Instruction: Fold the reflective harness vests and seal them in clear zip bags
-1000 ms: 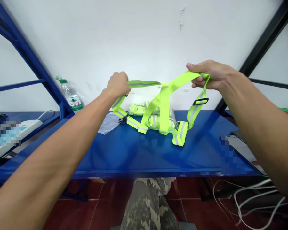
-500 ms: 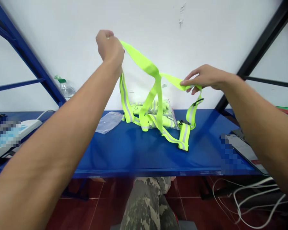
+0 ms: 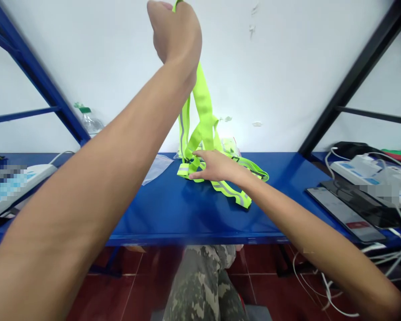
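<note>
High in front of the wall, my left hand (image 3: 178,33) is closed around a strap of a neon-yellow reflective harness (image 3: 204,100). The straps hang from that fist down to the blue table, some with grey reflective stripes. Its lower bands and black buckles lie loosely in a heap. My right hand (image 3: 218,166) is low over the table at the hanging straps, thumb and fingers apart. Whether its fingertips touch a strap I cannot tell. Behind the harness, partly hidden, is a clear bag of more yellow bands (image 3: 230,145).
A flat clear plastic bag (image 3: 158,168) lies left of the harness on the blue table (image 3: 187,218). Phones (image 3: 345,214), a power strip (image 3: 350,171) and white cables are at the right. Another power strip (image 3: 23,183) and a plastic bottle (image 3: 91,121) stand left.
My left hand has risen and moved right, still holding the strap. My right hand has let go of the strap it held and moved down and left to the lower bands.
</note>
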`<state>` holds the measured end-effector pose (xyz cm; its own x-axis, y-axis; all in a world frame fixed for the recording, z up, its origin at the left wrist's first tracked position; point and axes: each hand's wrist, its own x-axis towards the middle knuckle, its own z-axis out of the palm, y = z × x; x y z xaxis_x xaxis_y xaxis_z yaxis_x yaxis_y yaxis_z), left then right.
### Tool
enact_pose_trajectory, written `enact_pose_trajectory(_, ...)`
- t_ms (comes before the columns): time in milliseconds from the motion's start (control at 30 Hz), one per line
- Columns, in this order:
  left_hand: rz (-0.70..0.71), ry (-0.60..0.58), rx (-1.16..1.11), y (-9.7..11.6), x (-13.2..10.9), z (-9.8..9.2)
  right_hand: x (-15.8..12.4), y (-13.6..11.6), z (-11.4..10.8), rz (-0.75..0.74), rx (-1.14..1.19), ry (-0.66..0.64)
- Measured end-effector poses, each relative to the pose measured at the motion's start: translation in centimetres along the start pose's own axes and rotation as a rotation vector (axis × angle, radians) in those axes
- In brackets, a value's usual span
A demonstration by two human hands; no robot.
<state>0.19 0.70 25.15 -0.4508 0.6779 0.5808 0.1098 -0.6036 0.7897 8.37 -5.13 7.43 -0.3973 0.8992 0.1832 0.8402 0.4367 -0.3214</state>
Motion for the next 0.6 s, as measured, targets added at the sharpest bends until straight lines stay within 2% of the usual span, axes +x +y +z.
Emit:
enact_pose_trajectory(200,0.052,-0.008,0.028,-1.4,0.4,-0.6,0.9,0.4,3.3,-0.188,-0.286,0.171)
enact_pose_trajectory(333,-0.013,0.023,0.034,-2.6,0.2,-1.0,0.7,-0.2,5.0,-0.251,-0.402,0.318)
enact_pose_trajectory(433,-0.003,-0.008,0.064,-3.3,-0.2,-1.1,1.2,-0.4,6.5,-0.237,-0.450,0.355)
enact_pose_trajectory(533,0.063,-0.074,0.142,-4.2,0.0,-1.5,2.3,0.1,7.3,-0.152,-0.499,0.305)
enact_pose_trajectory(600,0.047,-0.126,0.236,-5.1,0.7,-2.0,3.0,0.9,7.0,-0.081,-0.449,0.263)
